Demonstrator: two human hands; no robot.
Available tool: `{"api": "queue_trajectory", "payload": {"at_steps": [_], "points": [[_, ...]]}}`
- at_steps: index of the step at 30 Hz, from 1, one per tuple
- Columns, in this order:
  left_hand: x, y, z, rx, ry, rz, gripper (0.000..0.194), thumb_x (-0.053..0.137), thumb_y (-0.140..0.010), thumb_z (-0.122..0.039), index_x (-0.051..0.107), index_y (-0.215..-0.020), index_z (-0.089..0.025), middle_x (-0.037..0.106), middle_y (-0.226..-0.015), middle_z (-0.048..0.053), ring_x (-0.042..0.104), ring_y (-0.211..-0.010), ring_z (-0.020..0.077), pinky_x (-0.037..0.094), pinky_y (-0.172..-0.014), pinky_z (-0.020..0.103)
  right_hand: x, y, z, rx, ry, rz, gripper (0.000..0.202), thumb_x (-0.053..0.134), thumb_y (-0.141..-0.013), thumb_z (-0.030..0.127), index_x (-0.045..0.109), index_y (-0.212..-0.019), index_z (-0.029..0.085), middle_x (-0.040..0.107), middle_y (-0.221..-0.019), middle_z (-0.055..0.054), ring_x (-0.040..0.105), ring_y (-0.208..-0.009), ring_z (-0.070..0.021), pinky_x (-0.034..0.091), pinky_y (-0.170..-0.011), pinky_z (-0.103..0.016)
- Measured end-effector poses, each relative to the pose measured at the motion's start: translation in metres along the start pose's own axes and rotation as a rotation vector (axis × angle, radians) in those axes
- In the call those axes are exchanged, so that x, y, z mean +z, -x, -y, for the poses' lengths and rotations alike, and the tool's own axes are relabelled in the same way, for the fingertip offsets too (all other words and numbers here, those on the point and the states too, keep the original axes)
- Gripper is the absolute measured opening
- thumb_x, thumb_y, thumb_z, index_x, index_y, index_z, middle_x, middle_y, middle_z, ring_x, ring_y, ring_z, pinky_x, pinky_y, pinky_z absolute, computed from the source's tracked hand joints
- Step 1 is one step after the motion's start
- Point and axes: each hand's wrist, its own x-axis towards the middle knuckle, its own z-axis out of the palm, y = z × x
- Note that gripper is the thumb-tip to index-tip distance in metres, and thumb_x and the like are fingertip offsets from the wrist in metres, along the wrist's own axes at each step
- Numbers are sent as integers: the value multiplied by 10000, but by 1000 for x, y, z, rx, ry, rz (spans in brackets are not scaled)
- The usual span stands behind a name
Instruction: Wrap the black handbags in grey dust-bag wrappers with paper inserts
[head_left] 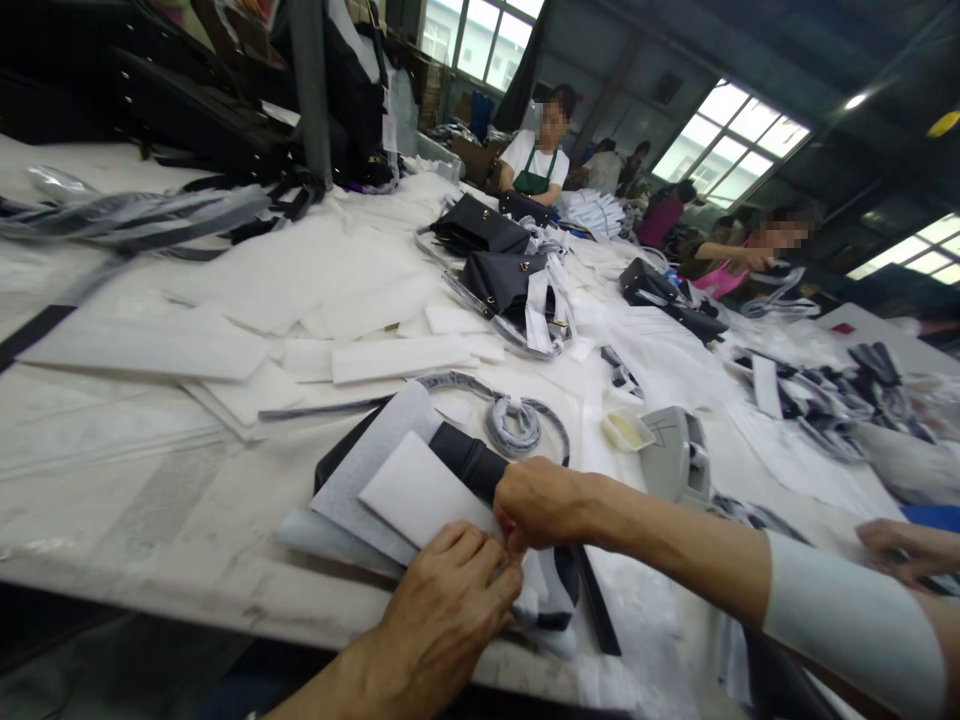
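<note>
A black handbag (471,458) lies at the table's front edge, partly covered by white wrapping sheet (379,465) and a white foam pad (420,490). My left hand (454,595) rests over the pad's near end, its fingers bent and closed at the bag's edge. My right hand (536,500) is curled closed against the bag, fingertips meeting those of my left hand. What the fingers pinch is hidden. A wrapped strap (514,425) lies coiled just beyond the bag.
White foam sheets (401,357) lie beyond the bag. Farther back are black handbags (502,280). A grey tape dispenser (675,455) and small dish (627,431) stand at right. A co-worker's hand (907,545) is at the right edge; a metal post (310,95) rises at left.
</note>
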Motion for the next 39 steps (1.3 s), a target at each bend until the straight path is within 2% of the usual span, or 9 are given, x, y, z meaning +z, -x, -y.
{"api": "queue_trajectory", "payload": {"at_steps": [12,17,21,25,28,31,34,37,39], "points": [[-1,-2,1,12,-43,-15,412,766,-840,-273,547,-1181,-200,628,-965,6,561,-862,216,381,-803,364,12,-1,5,104,164,-186,252,793,-805,405,740,-745,166,737,-704,-99,715,-672,-247,469,-553,-279],[-1,-3,2,27,-70,-34,316,796,-814,-312,567,-1016,-229,626,-921,-14,555,-829,217,370,-757,358,19,-2,-9,152,116,-348,653,852,-616,634,661,-1007,146,712,-956,-120,711,-804,-309,530,-645,-365],[-1,-3,3,20,-70,-34,329,815,-798,-348,566,-983,-240,642,-963,-18,561,-852,218,368,-778,353,34,10,-40,271,-93,-521,812,886,-528,644,608,-1135,182,657,-1113,-121,665,-988,-335,539,-798,-433],[-1,-2,3,14,-70,-35,366,843,-768,-349,570,-990,-247,645,-971,-22,563,-861,216,368,-794,348,48,27,-65,385,-530,-813,896,813,-690,595,448,-1413,211,496,-1424,-162,578,-1211,-317,503,-963,-454],[-2,-1,2,18,-60,-37,325,827,-789,-325,573,-976,-247,642,-955,-25,558,-846,208,367,-773,340,53,19,-54,392,-827,-1014,749,546,-911,627,367,-1487,183,454,-1478,-189,547,-1276,-299,494,-999,-454],[-1,-1,3,24,-57,-34,301,811,-807,-316,578,-985,-248,645,-966,-26,559,-851,204,370,-771,339,62,-15,-25,325,-686,-1173,668,414,-992,577,346,-1512,164,427,-1522,-184,411,-1404,-307,360,-1138,-521],[1,-3,4,17,-82,-8,331,803,-816,-360,582,-1037,-249,650,-989,-21,565,-878,207,376,-783,345,74,-48,-4,187,-349,-1167,637,480,-987,503,365,-1510,158,425,-1535,-167,314,-1459,-303,202,-1211,-563],[1,-5,5,13,-105,6,338,777,-838,-402,583,-1067,-248,650,-1001,-12,568,-904,211,381,-800,352,78,-59,-8,143,-259,-1125,615,513,-981,456,374,-1505,166,451,-1521,-151,323,-1456,-281,164,-1224,-556],[1,-5,5,13,-99,-3,322,774,-839,-406,585,-1045,-247,647,-1011,-10,567,-911,212,383,-810,354,71,-52,-21,181,-414,-1101,572,458,-1006,455,381,-1499,175,466,-1513,-143,369,-1435,-261,220,-1213,-528]]}}
